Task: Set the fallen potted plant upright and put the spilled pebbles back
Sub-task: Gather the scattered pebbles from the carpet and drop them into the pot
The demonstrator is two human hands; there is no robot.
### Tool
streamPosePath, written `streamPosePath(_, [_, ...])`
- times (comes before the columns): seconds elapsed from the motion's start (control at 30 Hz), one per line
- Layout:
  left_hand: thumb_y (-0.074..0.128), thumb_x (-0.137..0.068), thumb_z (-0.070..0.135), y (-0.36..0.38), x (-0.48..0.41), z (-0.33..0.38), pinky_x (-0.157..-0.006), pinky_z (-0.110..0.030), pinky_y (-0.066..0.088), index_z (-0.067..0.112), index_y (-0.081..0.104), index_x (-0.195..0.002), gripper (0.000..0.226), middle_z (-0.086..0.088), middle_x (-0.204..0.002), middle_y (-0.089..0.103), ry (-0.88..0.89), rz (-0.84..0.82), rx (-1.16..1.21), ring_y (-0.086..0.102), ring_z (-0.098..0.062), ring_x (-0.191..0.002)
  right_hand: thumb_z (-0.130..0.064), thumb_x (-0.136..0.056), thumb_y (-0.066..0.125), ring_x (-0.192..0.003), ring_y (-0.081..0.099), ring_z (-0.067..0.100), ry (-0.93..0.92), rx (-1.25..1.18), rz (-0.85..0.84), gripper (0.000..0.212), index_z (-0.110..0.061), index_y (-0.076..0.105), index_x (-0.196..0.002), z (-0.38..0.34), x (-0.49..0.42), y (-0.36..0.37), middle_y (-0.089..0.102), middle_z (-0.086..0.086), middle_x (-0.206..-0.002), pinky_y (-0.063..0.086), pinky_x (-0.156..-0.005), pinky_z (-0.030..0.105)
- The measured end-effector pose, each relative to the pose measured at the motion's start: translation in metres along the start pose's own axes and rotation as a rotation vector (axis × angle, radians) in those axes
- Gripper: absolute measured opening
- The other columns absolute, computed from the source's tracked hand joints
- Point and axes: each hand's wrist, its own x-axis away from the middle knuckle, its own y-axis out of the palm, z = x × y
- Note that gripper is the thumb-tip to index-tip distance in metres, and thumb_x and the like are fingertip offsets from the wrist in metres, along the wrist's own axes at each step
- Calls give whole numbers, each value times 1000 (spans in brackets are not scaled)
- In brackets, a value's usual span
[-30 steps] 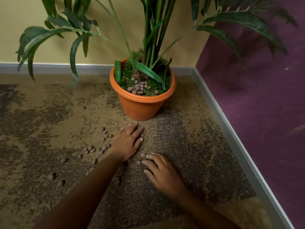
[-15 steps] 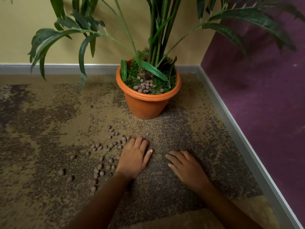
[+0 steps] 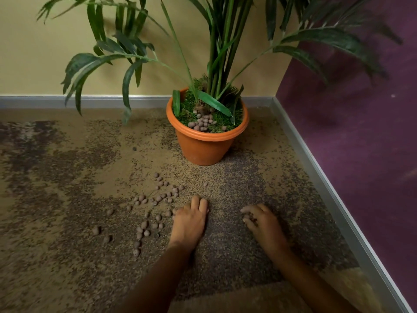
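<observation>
Two bare forearms, no sleeves, watch or rings visible; left hand (image 3: 189, 223) and right hand (image 3: 266, 229) ungloved, short nails, slender fingers.

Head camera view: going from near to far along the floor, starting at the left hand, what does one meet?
Left hand → spilled pebbles on the carpet → orange pot standing upright → grey skirting board → yellow wall.

The orange pot (image 3: 206, 143) stands upright on the carpet (image 3: 67, 177) in the corner, some pebbles (image 3: 203, 124) inside. Spilled pebbles (image 3: 155, 199) lie scattered beside the flat left hand (image 3: 189, 222); the right hand (image 3: 262, 224) curls its fingers nearby
</observation>
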Motion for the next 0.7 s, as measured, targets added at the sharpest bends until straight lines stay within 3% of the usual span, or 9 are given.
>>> streamPosePath(0.07, [26,-103,18,-4,0,0,-78,-32,52,11,36,-128,28,-8,-125,46,-115,15,135,60,-19,-94,-3,-89,61,-99,61,22,173,-285,4,23,-5,66,-111,-8,1,-3,64,15,-113,49,-86,29])
streamPosePath(0.17, [34,-101,16,-16,0,3,-79,-29,50,12,40,-126,26,-8,-122,51,-297,74,451,59,-18,-95,3,-89,58,-85,61,14,467,-963,-99,24,0,61,-112,-24,2,-2,65,12,-97,51,-82,30])
streamPosePath(0.23, [34,-101,16,-25,-1,8,-66,-25,40,14,45,-105,12,-9,-106,56,-350,133,658,53,-16,-80,7,-90,53,-85,59,13,586,-1261,-155,20,0,58,-109,-36,0,3,61,9,-90,45,-88,29])
streamPosePath(0.3, [31,-102,18,-34,-3,14,-60,-19,28,18,40,-89,16,-4,-88,52,-341,199,831,46,-13,-71,6,-93,47,-89,56,17,676,-1447,-186,16,0,55,-105,-48,-2,7,58,11,-88,41,-93,30])
streamPosePath(0.37, [31,-102,19,-43,-2,22,-54,-16,29,21,39,-88,16,6,-78,46,-265,249,941,44,-5,-65,-4,-97,42,-93,54,19,737,-1541,-253,16,0,55,-104,-62,-4,7,56,13,-93,42,-93,33])
streamPosePath(0.43, [32,-101,21,-51,1,29,-53,-14,32,23,42,-92,14,12,-77,45,-182,268,971,44,2,-65,-20,-101,36,-97,55,19,740,-1548,-347,29,-4,58,-111,-76,-7,4,61,11,-100,47,-84,30])
streamPosePath(0.57, [31,-98,22,-66,-1,35,-61,-18,28,10,52,-97,24,3,-86,48,-52,391,857,45,-9,-72,-32,-102,26,-86,59,19,700,-1664,-408,47,-9,65,-91,-103,-12,-9,75,10,-71,47,-72,27])
streamPosePath(0.63, [29,-97,24,-78,-5,30,-64,-18,27,7,53,-94,29,2,-84,45,-41,451,847,43,-11,-75,-32,-102,24,-84,59,19,681,-1683,-400,47,-8,64,-96,-112,-13,-18,71,12,-78,46,-72,27])
streamPosePath(0.7, [26,-94,27,-88,-8,23,-67,-22,31,6,53,-89,35,0,-82,45,11,460,814,43,-15,-76,-29,-102,25,-82,58,19,660,-1697,-406,44,-8,62,-90,-119,-17,-24,65,11,-83,46,-71,27])
